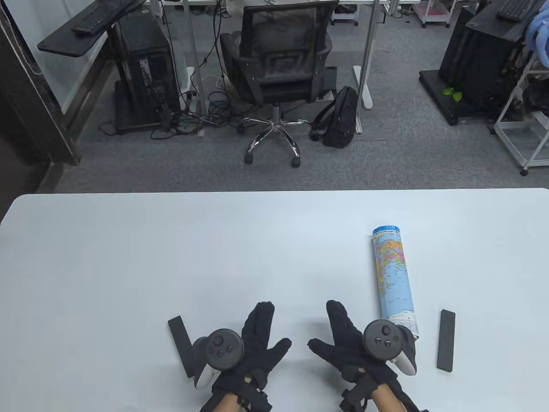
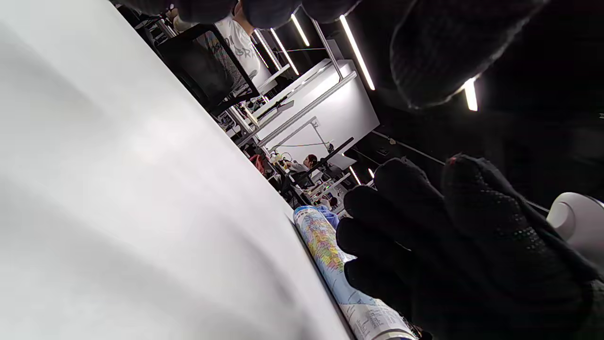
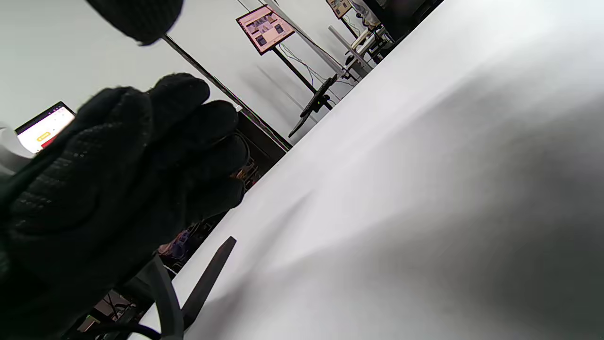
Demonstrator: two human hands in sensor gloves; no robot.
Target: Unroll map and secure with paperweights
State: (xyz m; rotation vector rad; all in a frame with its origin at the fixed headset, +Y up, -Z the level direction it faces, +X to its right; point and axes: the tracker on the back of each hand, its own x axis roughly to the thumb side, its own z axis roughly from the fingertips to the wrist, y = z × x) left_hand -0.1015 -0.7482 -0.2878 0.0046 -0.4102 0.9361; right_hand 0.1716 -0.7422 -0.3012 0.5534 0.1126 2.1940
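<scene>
The rolled map (image 1: 393,279) lies on the white table (image 1: 171,257) at the right, pointing away from me. One black bar paperweight (image 1: 180,345) lies just left of my left hand (image 1: 268,332). A second black bar paperweight (image 1: 446,340) lies right of the map's near end. My right hand (image 1: 332,332) rests on the table just left of the map's near end. Both hands lie flat, fingers stretched out, and hold nothing. The left wrist view shows the map (image 2: 325,250) behind my right hand's glove (image 2: 448,245). The right wrist view shows the left paperweight (image 3: 207,278).
Beyond the table's far edge stand an office chair (image 1: 279,64), a black backpack (image 1: 341,116), desks and computer towers on grey carpet. The table's near edge is at the bottom of the table view.
</scene>
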